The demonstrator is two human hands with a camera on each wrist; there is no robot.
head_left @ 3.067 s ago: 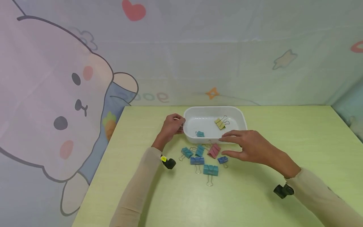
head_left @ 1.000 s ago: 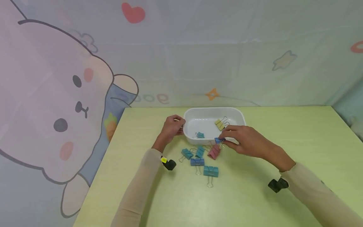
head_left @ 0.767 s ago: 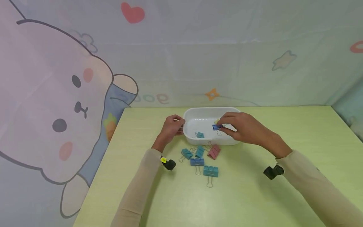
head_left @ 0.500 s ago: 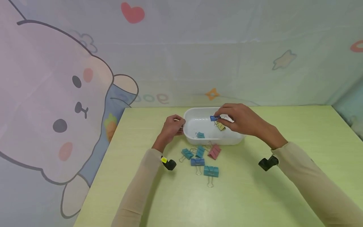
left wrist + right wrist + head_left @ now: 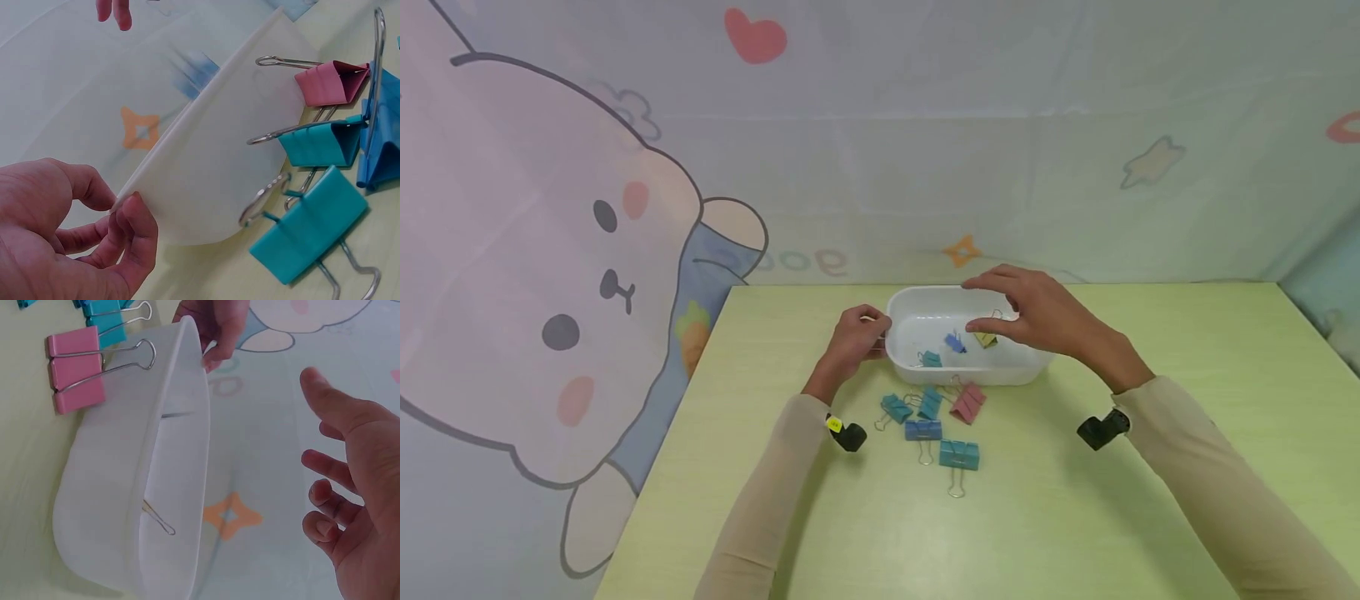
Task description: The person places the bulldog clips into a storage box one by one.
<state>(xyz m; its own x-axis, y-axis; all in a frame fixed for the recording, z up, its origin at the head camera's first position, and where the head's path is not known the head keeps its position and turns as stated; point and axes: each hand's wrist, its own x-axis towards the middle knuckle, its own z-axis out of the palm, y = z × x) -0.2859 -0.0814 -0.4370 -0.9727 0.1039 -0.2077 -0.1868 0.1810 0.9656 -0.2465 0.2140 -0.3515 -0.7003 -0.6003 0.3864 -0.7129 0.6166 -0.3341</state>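
My left hand (image 5: 854, 337) pinches the left rim of a white plastic tub (image 5: 917, 377), thumb and fingers over its edge in the left wrist view. Over the tub's right part my right hand (image 5: 1037, 312) has thumb and fingers spread apart, holding nothing. Below its thumb is a small blue binder clip (image 5: 955, 342), blurred in the left wrist view. A yellow binder clip (image 5: 986, 338) and a small teal binder clip (image 5: 931, 359) also lie in the tub. Just in front of it sits a pink binder clip (image 5: 75, 370), wire handles toward the tub wall.
On the table (image 5: 850, 533) before the tub lie two teal binder clips, one at left (image 5: 896, 408) and one beside it (image 5: 930, 402). Nearer are a blue binder clip (image 5: 922, 430) and a larger teal binder clip (image 5: 959, 455). A printed cloth (image 5: 880, 167) hangs behind the table.
My right hand picked up the small blue binder clip from the table, carried it over the tub and let it go there. My left hand has stayed at the rim.
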